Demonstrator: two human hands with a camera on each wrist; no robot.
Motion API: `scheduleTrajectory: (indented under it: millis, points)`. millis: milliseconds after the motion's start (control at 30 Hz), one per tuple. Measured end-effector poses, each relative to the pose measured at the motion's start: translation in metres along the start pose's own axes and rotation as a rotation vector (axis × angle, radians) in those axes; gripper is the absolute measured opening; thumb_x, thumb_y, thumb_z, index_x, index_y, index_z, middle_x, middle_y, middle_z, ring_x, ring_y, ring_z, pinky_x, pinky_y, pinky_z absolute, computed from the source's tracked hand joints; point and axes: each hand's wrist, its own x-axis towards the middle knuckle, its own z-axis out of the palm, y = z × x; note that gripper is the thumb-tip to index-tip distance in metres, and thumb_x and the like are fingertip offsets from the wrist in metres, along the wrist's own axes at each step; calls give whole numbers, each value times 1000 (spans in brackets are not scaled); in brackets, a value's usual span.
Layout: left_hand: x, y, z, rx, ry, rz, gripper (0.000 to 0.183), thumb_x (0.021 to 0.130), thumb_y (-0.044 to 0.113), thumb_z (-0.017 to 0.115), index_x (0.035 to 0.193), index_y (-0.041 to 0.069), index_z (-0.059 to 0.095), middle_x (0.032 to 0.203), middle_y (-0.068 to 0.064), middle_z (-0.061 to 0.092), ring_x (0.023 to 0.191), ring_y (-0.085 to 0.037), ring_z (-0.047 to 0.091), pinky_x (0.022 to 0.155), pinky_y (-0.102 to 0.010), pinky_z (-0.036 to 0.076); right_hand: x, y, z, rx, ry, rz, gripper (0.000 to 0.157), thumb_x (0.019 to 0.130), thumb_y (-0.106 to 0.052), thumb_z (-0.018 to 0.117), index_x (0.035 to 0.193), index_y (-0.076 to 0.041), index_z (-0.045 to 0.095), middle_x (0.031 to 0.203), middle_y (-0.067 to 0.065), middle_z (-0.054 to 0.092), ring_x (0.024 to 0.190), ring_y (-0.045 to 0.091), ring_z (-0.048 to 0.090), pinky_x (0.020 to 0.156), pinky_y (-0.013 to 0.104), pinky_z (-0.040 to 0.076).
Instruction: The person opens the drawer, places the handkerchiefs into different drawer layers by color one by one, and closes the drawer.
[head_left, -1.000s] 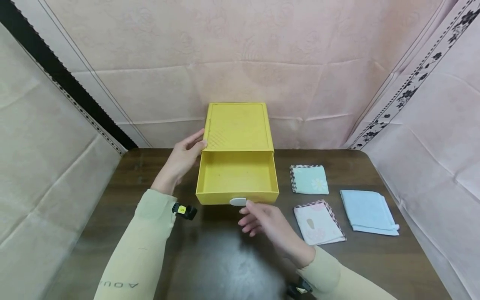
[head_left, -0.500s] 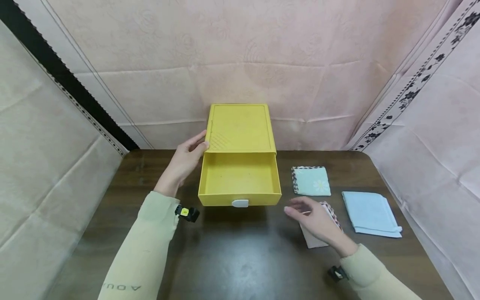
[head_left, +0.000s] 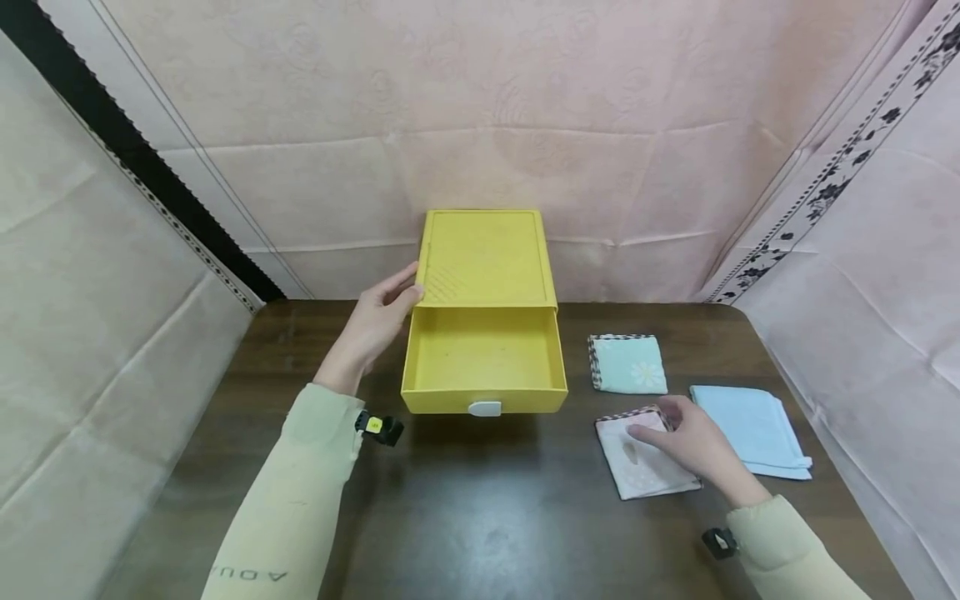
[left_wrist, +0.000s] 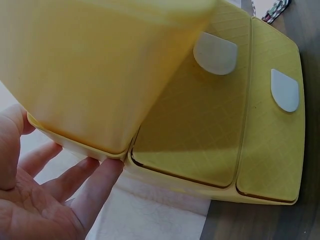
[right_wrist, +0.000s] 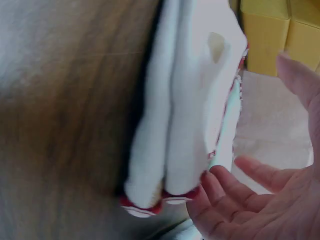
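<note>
A yellow drawer box (head_left: 487, 254) stands at the back of the table, its top drawer (head_left: 450, 350) pulled out, bare inside, with a white tab (head_left: 484, 408) on the front. My left hand (head_left: 371, 325) rests against the box's left side, fingers extended along the wall and thumb near the front corner. To the right, a folded white-pink handkerchief (head_left: 637, 471) with a checked border lies on the table. Over its right part is my right hand (head_left: 697, 446), thumb apart from the fingers; in the right wrist view its fingertips (right_wrist: 215, 172) are right at the handkerchief's edge (right_wrist: 185, 110).
A mint handkerchief (head_left: 630, 367) with a flower lies farther back, and a folded blue cloth (head_left: 750, 429) lies at the far right. Two closed lower drawers (left_wrist: 190, 125) show in the left wrist view. Pale fabric (head_left: 480, 125) hangs behind the dark wooden table (head_left: 465, 517).
My right hand has left the drawer's white tab and moved right to the white-pink handkerchief. The left hand stays against the box, and the drawer remains pulled out.
</note>
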Motion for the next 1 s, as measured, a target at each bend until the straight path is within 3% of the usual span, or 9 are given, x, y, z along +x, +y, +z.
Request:
scheduleTrajectory:
  millis: [233, 600, 800, 1000]
  points:
    - [3, -1, 7, -16, -4, 9, 50, 95, 44, 60, 142, 42, 45, 144, 4, 47, 126, -20, 48, 97, -48, 45, 0, 13, 7, -76, 29, -22, 102, 73, -54, 80, 136, 14, 38, 129, 38, 44, 119, 53, 40, 93, 64, 38]
    - [0, -1, 9, 9, 17, 37, 50, 96, 43, 58, 144, 39, 44, 146, 2, 45, 131, -17, 42, 106, -42, 37, 3, 10, 15, -142, 35, 95, 115, 66, -57, 83, 135, 18, 30, 124, 44, 34, 112, 59, 38, 89, 66, 40]
    - [1, -2, 5, 42, 12, 38, 51, 97, 44, 57, 145, 39, 42, 148, 1, 43, 133, -16, 40, 108, -40, 35, 5, 8, 19, -141, 9, 112, 118, 67, -56, 83, 137, 19, 26, 127, 45, 37, 116, 59, 40, 91, 64, 41]
    - [0, -4, 3, -2, 4, 18, 51, 95, 47, 58, 144, 42, 42, 148, 3, 42, 131, -17, 42, 103, -43, 40, 7, 6, 18, -136, -18, 122, 120, 69, -56, 82, 139, 20, 20, 130, 46, 39, 118, 56, 43, 92, 62, 42]
